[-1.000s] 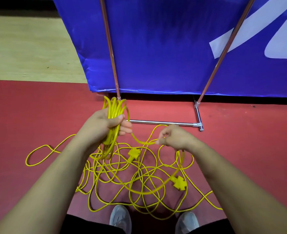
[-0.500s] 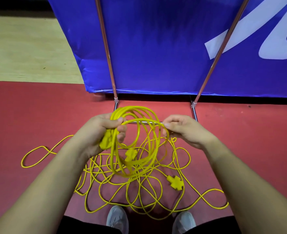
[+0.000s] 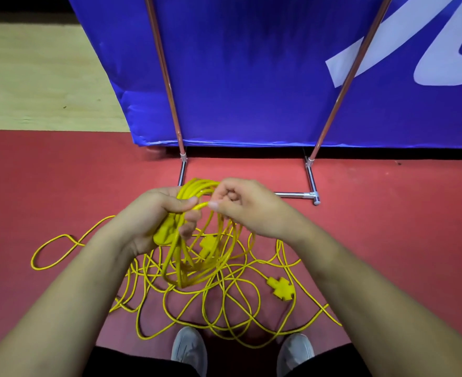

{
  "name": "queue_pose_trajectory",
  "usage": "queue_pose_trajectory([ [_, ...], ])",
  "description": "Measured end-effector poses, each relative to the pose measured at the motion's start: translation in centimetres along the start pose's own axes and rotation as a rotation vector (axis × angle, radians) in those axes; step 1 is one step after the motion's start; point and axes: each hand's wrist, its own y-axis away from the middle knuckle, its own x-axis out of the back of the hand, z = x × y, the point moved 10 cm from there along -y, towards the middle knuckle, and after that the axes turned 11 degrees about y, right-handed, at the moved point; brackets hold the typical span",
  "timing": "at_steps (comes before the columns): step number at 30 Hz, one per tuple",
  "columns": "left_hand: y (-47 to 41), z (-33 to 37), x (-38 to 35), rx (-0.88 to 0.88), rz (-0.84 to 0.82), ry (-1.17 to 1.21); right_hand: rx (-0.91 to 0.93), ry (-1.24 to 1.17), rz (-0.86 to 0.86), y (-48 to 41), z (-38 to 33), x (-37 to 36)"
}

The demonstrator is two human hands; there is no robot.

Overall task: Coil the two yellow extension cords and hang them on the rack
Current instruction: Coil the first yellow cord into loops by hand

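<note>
Above the red floor [image 3: 387,240], my left grip [image 3: 153,219] clasps the coil [image 3: 180,270] at its top, and my right grip [image 3: 251,208] pinches a strand [image 3: 202,204] there. Loose cord [image 3: 280,288] lies tangled below. It seems light and springy, so I would hold it near the bundle.

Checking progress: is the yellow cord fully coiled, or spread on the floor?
Partly coiled: the left hand grips several loops; loose cord sprawls tangled across the red floor.
</note>
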Motion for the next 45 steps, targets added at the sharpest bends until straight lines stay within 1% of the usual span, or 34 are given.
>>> queue_pose_trajectory([
  [1,0.0,0.5,0.3,-0.026,0.0,0.039,-0.02,-0.001,-0.041,0.2,1.0,-0.1],
  [3,0.3,1.6,0.9,-0.08,0.01,0.099,-0.058,0.117,-0.152,0.6,4.1,-0.2],
  [5,0.7,2.6,1.5,-0.125,0.035,0.132,-0.171,0.309,-0.243,1.4,8.7,-0.2],
  [6,0.9,3.0,2.0,-0.142,0.052,0.128,-0.236,0.353,-0.251,2.0,11.0,0.1],
  [7,1.2,3.4,2.5,-0.151,0.072,0.107,-0.28,0.336,-0.227,2.4,12.7,0.5],
  [8,1.5,3.6,3.0,-0.148,0.1,0.063,-0.314,0.27,-0.184,2.8,13.8,0.9],
  [10,1.8,3.4,4.3,-0.111,0.167,-0.065,-0.357,0.031,-0.041,3.0,14.8,1.7],
  [11,1.9,3.0,4.9,-0.08,0.195,-0.118,-0.363,-0.092,0.027,2.9,14.7,2.0],
  [12,1.9,2.5,5.3,-0.046,0.218,-0.148,-0.366,-0.161,0.086,2.7,14.0,2.4],
  [13,1.9,1.9,5.6,-0.013,0.233,-0.154,-0.35,-0.182,0.131,2.2,13.3,2.6],
  [15,1.7,1.2,5.6,0.041,0.239,-0.135,-0.31,-0.152,0.179,1.4,11.3,2.9],
  [18,1.4,0.6,4.5,0.066,0.201,-0.099,-0.238,-0.019,0.155,0.6,7.7,3.2],
  [22,0.5,0.6,3.6,-0.003,0.173,-0.102,-0.107,0.101,0.018,0.0,2.7,1.7],
  [24,0.1,0.7,3.1,-0.036,0.17,-0.089,-0.071,0.099,0.015,-0.1,1.1,1.6],
  [27,0.1,-0.2,0.8,-0.004,0.061,-0.069,-0.046,0.114,0.056,-0.2,-0.7,2.1],
  [29,0.2,-0.6,-0.1,0.006,0.023,-0.068,-0.04,0.131,0.083,-0.3,-1.4,2.3],
  [31,0.3,-0.2,-0.2,-0.016,0.023,-0.056,-0.061,0.106,0.105,-0.3,-1.1,2.3],
  [34,0.3,0.0,-0.3,-0.021,-0.037,0.058,-0.114,-0.019,0.099,-0.1,0.3,2.1],
  [37,0.4,0.5,-0.2,-0.026,-0.085,0.127,-0.15,-0.085,-0.031,0.5,3.0,1.4],
  [39,0.2,0.5,0.2,-0.017,-0.056,0.108,-0.166,-0.103,-0.111,1.2,4.7,0.9],
  [40,0.2,0.3,0.4,0.0,-0.027,0.073,-0.175,-0.118,-0.115,1.5,5.2,0.9],
  [43,0.2,-0.7,0.8,0.066,0.043,-0.068,-0.193,-0.103,-0.039,1.6,5.4,2.1],
  [45,0.3,-1.6,0.8,0.119,0.039,-0.07,-0.182,-0.06,0.037,1.4,4.5,3.3],
])
